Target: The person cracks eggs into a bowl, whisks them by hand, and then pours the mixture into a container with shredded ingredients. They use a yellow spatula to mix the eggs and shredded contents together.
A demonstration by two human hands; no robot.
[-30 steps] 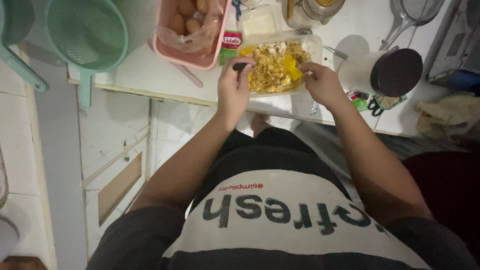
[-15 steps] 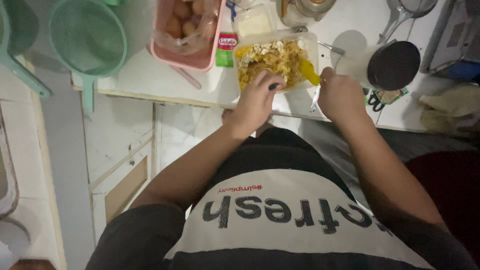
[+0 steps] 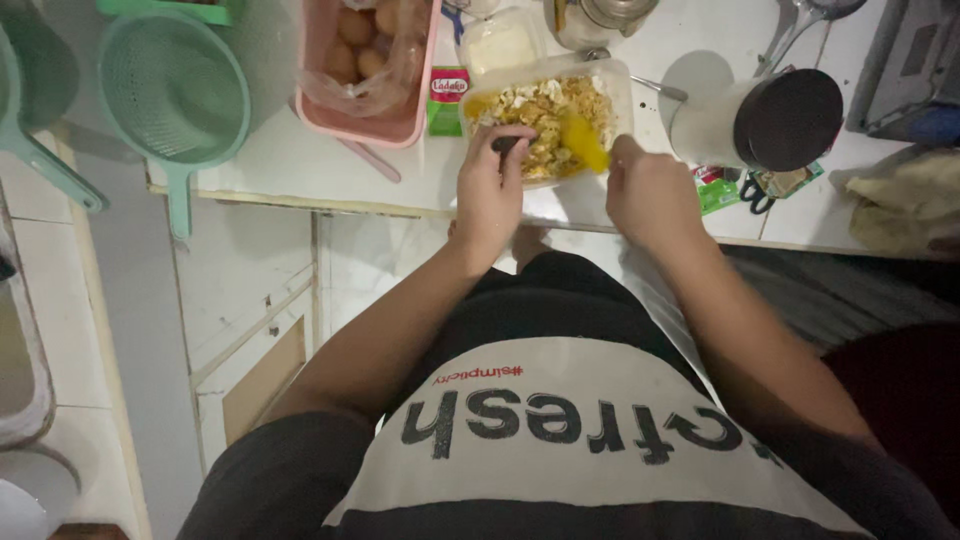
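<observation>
Head view
Food box: clear plastic box [image 3: 612, 80] of yellow and white chopped food on the white counter [image 3: 290, 170], at the near edge, between both hands
Left hand: left hand [image 3: 490, 185] rests on the box's near left rim, fingers curled shut around a small dark thing [image 3: 506, 144] I cannot make out, held over the food
Right hand: right hand [image 3: 650, 190] sits at the box's near right corner, fingers closed on a yellow utensil [image 3: 582, 142] whose blurred tip lies in the food
Left of box: small green packet [image 3: 448, 100], then pink tray [image 3: 405, 128] holding bagged eggs [image 3: 362, 40]
Far left: green strainer [image 3: 175, 85], handle pointing near
Right of box: white cup with dark lid [image 3: 765, 118], lying on its side; scissors [image 3: 758, 192] just near it
Far side: tub [image 3: 500, 42] and glass jar [image 3: 595, 18]
Far right: crumpled cloth [image 3: 905, 210]
</observation>
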